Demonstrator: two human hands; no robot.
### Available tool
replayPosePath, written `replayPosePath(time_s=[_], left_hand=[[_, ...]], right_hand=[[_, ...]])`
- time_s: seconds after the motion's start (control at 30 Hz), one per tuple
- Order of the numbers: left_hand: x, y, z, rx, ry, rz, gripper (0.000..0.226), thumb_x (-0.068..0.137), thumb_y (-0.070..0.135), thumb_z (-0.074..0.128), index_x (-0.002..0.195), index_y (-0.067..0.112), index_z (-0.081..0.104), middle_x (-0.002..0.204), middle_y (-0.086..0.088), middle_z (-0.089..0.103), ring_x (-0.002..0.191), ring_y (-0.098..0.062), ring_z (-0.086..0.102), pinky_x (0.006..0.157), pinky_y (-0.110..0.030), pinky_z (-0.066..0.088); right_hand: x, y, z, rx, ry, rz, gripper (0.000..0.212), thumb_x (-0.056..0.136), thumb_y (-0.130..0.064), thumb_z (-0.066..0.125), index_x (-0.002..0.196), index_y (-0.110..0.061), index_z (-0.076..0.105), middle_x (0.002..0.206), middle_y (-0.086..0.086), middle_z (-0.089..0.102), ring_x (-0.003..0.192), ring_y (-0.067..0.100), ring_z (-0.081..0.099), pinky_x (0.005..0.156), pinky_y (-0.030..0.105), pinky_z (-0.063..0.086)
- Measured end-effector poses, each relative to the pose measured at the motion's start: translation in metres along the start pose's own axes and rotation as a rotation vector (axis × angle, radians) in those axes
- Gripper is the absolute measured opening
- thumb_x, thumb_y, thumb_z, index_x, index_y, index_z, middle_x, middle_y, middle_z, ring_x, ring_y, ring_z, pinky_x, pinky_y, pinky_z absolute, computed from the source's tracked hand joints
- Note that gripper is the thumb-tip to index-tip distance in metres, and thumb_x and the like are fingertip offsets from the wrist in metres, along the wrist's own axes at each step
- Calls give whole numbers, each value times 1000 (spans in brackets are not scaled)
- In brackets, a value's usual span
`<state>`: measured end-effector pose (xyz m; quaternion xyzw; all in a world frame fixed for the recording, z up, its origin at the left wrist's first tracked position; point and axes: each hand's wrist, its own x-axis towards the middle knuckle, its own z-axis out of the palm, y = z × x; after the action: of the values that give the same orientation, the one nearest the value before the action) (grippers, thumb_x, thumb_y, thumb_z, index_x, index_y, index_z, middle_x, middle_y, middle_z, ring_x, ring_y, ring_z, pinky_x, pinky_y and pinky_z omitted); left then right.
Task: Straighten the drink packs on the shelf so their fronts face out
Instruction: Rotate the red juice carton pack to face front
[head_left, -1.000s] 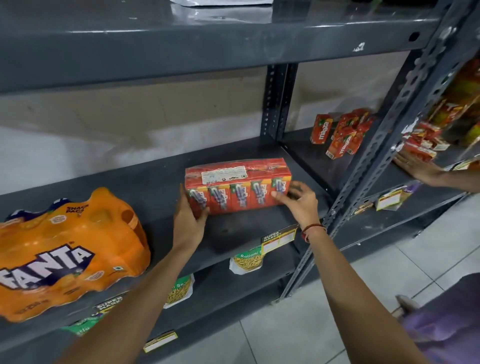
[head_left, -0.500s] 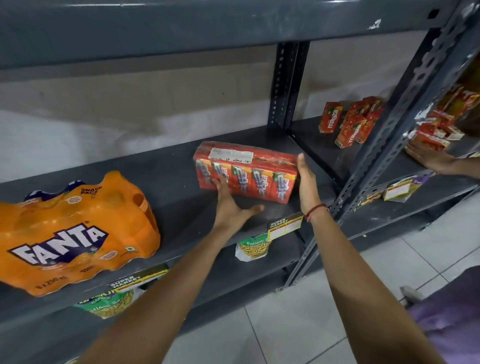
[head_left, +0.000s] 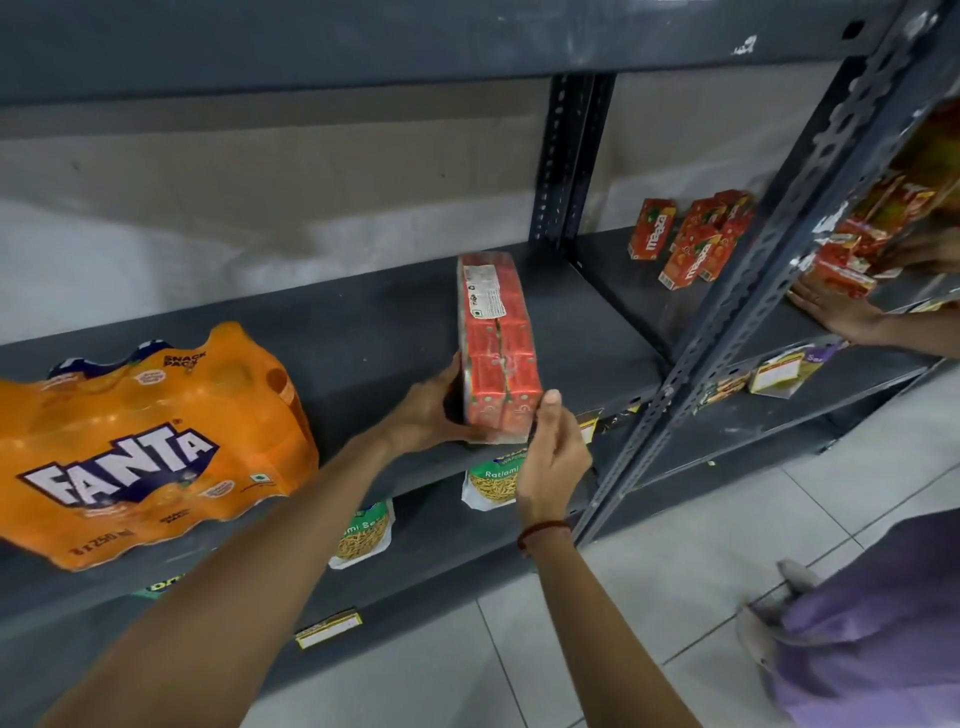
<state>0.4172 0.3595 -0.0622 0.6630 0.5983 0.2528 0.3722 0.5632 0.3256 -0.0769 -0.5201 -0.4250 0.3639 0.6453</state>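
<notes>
From the head camera we see a red shrink-wrapped pack of juice cartons (head_left: 496, 353) on the grey shelf (head_left: 363, 332), just right of centre, its long side running front to back, one narrow end near the shelf's front edge and its white label at the far end; our left hand (head_left: 428, 410) cups the pack's near left corner, fingers curled under its lower edge, so it grips the pack; our right hand (head_left: 550, 457) stands at the near right corner, the thumb tip pressed to the pack's edge and the other fingers loosely bent, and we cannot tell whether they close on it; a red thread circles the right wrist. At nine o'clock from the pack, well apart, lies an orange Fanta multipack (head_left: 140, 447), its logo facing us and its front overhanging the shelf edge. At two o'clock, past the upright post (head_left: 561, 161), loose Maaza cartons (head_left: 685, 244) stand at mixed angles in the next bay. At six o'clock, on the lower shelf, sit snack packets (head_left: 493, 480). At three o'clock another person's hand (head_left: 836, 312) rests flat on the neighbouring shelf.
</notes>
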Motion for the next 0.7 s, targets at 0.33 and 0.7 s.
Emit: replayPosePath(time_s=[0.33,0.7], left_hand=[[-39,-30,-5,-365,565,-195,49,73,10,76,120,12,59,119,-6,65,112,-20,60,102,-43,45],[-33,13,60,-284,827,-168,79,83,33,67,145,15,22,130,-11,57,114,-27,58,96,-45,48]], right_hand=[[39,-18,11,-109,-300,-40,29,93,-31,53,99,-4,63,88,10,65,72,-5,56,65,5,40],[157,-28,63,-120,-545,340,89,78,-73,41,147,-20,22,149,6,36,133,21,39,105,37,30]])
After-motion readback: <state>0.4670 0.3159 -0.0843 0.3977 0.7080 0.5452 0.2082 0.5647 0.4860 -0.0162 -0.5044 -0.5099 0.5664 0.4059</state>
